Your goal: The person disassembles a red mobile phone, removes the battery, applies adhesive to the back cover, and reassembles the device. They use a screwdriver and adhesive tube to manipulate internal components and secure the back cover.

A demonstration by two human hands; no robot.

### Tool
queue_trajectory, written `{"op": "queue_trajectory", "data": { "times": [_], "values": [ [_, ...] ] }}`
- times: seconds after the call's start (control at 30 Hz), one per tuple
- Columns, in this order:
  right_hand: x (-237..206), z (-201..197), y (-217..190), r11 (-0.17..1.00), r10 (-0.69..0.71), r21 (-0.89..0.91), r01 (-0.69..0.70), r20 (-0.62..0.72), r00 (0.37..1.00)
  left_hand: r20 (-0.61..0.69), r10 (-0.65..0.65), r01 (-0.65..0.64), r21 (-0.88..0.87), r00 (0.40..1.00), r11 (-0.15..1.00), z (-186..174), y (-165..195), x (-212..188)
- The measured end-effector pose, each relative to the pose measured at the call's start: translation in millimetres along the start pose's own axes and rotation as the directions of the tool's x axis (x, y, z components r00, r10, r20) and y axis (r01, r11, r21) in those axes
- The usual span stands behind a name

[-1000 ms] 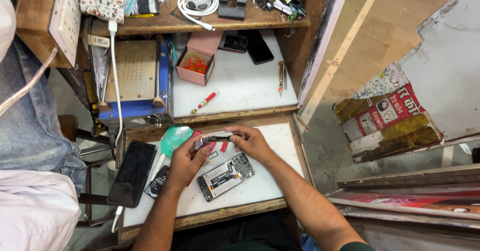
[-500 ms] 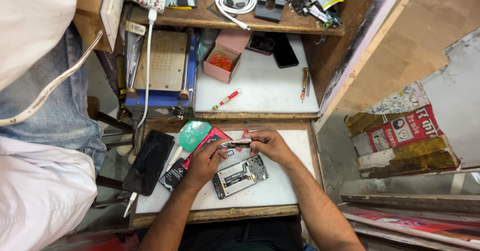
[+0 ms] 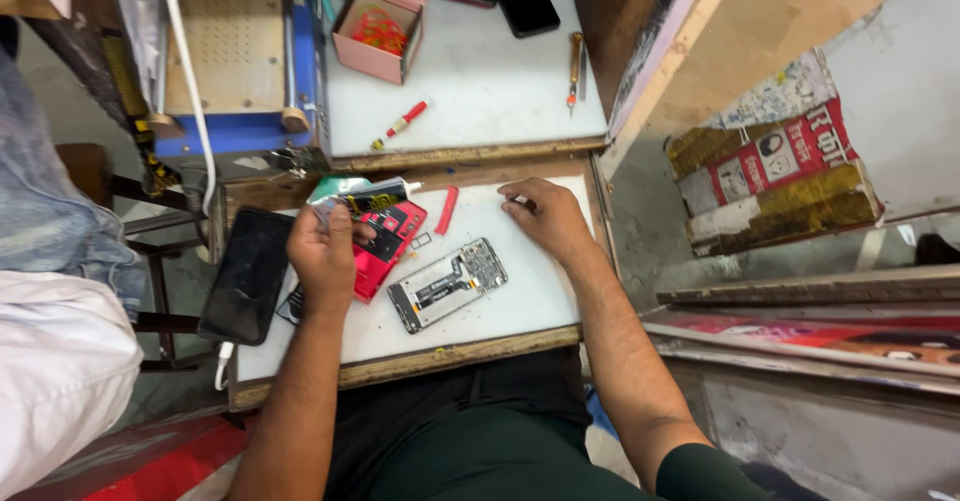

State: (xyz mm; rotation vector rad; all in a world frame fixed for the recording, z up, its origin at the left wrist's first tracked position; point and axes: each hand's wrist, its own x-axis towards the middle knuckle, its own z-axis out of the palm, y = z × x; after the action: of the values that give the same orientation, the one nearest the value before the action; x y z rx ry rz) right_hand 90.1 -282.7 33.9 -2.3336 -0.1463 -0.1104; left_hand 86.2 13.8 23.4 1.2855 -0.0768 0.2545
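My left hand [image 3: 322,253] has its grip closed around a dark flat phone part [image 3: 362,201], lifted over the red phone cover [image 3: 385,246] at about ten o'clock on the white bench [image 3: 530,301]. My right hand [image 3: 548,219] rests at one o'clock, fingers curled on the surface; I cannot tell whether they pinch anything. The opened phone frame [image 3: 447,284] lies between them, toward six o'clock.

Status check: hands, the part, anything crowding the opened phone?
Left hand grips a small dark part. Right hand rests on the white tray, empty. Opened phone lies untouched between them; red case alongside.
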Motion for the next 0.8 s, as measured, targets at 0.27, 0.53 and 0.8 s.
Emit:
{"op": "queue_trajectory", "data": {
  "times": [0.27, 0.53, 0.8],
  "values": [
    [-4, 9, -15, 0.942, -0.198, -0.269, 0.203, 0.043, 0.979, -0.031, -0.027, 0.022, -0.146, 0.999, 0.989, 0, 6, 4],
    [10, 53, -45, 0.886, -0.207, -0.367, 0.284, 0.234, 0.950, -0.004, 0.009, -0.009, -0.273, 1.000, 0.962, -5, 11, 6],
    [7, 51, -23, 0.931, -0.316, -0.154, 0.330, 0.112, 0.942, 0.000, -0.031, 0.029, -0.323, 1.000, 0.946, -29, 7, -8]
  ]
}}
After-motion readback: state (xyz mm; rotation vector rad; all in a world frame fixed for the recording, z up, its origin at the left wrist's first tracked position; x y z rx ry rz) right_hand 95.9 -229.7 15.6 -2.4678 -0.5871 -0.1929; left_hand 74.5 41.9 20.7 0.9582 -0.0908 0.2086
